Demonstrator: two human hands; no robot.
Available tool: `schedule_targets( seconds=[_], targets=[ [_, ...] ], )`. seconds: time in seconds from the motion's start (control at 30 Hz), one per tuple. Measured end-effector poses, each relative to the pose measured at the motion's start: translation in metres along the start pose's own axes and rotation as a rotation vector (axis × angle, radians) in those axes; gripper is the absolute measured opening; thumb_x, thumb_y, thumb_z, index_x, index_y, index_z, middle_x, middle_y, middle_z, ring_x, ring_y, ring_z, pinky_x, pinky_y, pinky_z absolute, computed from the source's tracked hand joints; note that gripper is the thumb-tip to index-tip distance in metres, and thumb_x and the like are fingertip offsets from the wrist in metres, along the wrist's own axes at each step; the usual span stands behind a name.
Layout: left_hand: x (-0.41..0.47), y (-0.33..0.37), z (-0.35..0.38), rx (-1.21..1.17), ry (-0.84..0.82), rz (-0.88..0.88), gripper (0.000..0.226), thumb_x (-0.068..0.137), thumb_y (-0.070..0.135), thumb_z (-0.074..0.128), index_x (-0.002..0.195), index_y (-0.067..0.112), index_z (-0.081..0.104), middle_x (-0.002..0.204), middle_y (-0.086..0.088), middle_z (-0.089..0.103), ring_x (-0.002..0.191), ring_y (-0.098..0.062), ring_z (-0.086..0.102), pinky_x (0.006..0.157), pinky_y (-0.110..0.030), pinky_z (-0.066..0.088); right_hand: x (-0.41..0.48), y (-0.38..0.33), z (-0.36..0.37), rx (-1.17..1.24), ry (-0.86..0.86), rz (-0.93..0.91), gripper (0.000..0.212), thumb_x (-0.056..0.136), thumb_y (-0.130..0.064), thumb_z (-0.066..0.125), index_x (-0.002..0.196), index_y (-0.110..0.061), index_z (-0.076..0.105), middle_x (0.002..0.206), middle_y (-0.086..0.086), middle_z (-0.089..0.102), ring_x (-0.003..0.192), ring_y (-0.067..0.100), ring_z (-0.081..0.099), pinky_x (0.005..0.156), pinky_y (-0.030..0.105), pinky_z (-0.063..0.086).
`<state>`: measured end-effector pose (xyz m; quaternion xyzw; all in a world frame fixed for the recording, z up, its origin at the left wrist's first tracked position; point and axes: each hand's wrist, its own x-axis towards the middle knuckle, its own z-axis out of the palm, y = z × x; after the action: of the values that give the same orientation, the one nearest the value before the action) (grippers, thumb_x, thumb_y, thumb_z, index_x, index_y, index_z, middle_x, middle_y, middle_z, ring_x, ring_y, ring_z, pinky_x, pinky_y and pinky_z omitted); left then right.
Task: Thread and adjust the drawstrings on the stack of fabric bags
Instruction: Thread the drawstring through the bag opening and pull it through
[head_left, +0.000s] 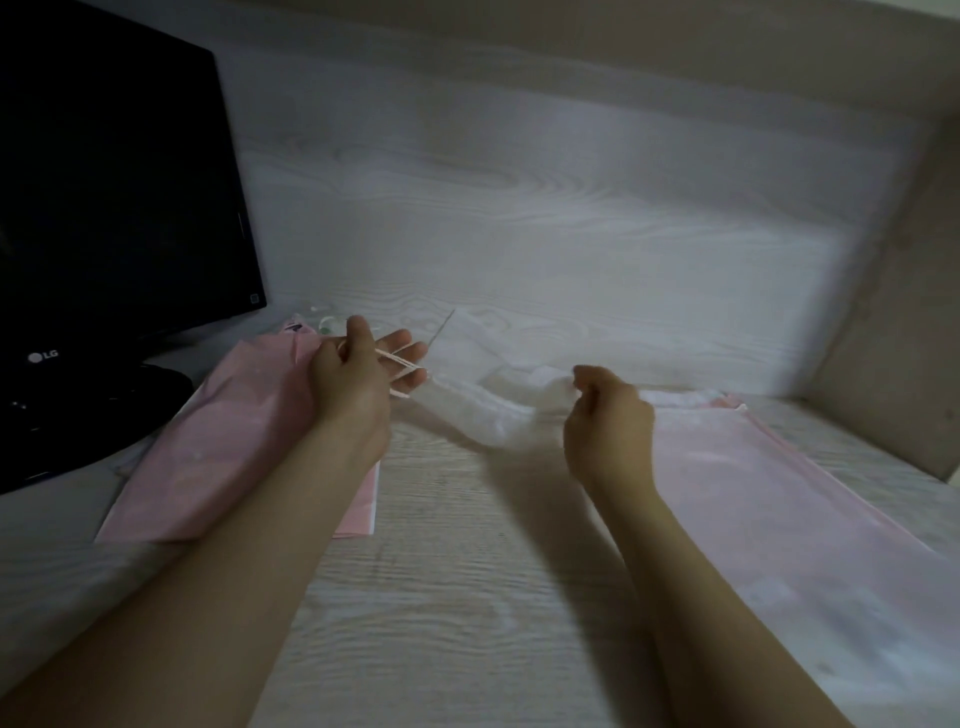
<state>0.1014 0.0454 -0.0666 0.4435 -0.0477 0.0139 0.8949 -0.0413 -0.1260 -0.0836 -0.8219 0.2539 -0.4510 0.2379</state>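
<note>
1. Two hands, one item in work: the white bag (488, 410), sheer and limp, slung between the two grips and sagging towards the desk (467, 597) at its middle.
2. Left hand (358, 379): thumb raised, fingers half extended. It holds the drawstring (402, 364), caught on the thumb side, with the strands running across the fingers to the bag's mouth just past the fingertips. Whether the cord is looped round a finger cannot be told.
3. Right hand (605, 421): fingers curled tight, pinching the bunched fabric of the white bag at its near end, with the back of the hand towards the camera.
4. Step in hand, as judged: drawing the cord through the channel and evening the gather.
5. Method advised: keep the right pinch fixed as an anchor. Pull the cord straight away from it, in line with the channel and not across it. Take both strands together so the ends come out level. Ease off if the fabric bunches hard against the left fingertips, since sheer cloth may pucker or tear.
6. Forearms: both bare and reaching forward, spread apart, with wrists raised above the desk.
7. Stock: left pink pile (223, 447) lies beneath and behind the left grip. Right pink pile (779, 493) lies flat, outboard of the right grip.
8. Monitor (104, 208): dark, standing beyond the left pink pile.
</note>
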Motion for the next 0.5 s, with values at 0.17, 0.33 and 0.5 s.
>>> schedule_targets(
  seconds=[0.17, 0.33, 0.5],
  targets=[
    [0.001, -0.007, -0.004, 0.431, -0.137, 0.177, 0.039, 0.111, 0.039, 0.051, 0.079, 0.021, 0.038, 0.060, 0.006, 0.042, 0.052, -0.013, 0.037, 0.051, -0.028, 0.034, -0.002, 0.006, 0.000, -0.273, -0.253, -0.056, 0.058, 0.085, 0.012, 0.040, 0.139, -0.005, 0.056, 0.112, 0.025, 0.070, 0.111, 0.045, 0.060, 0.084, 0.044, 0.049],
    [-0.009, -0.007, -0.014, 0.976, -0.249, 0.631, 0.032, 0.111, 0.034, 0.050, 0.087, 0.016, 0.038, 0.062, 0.005, 0.050, 0.056, -0.012, 0.045, 0.054, -0.036, 0.034, 0.003, 0.013, -0.003, -0.449, -0.328, -0.146, 0.057, 0.077, 0.013, 0.047, 0.130, -0.003, 0.060, 0.107, 0.023, 0.071, 0.103, 0.043, 0.063, 0.085, 0.046, 0.052],
    [-0.001, 0.007, -0.028, 1.465, -0.297, 0.710, 0.024, 0.111, 0.032, 0.043, 0.097, 0.020, 0.029, 0.079, -0.010, 0.061, 0.072, -0.037, 0.059, 0.060, -0.045, 0.050, 0.009, 0.023, -0.012, -0.604, -0.223, -0.132, 0.038, 0.083, 0.002, 0.057, 0.120, -0.006, 0.060, 0.106, 0.017, 0.069, 0.105, 0.039, 0.060, 0.076, 0.039, 0.038]
  ],
)
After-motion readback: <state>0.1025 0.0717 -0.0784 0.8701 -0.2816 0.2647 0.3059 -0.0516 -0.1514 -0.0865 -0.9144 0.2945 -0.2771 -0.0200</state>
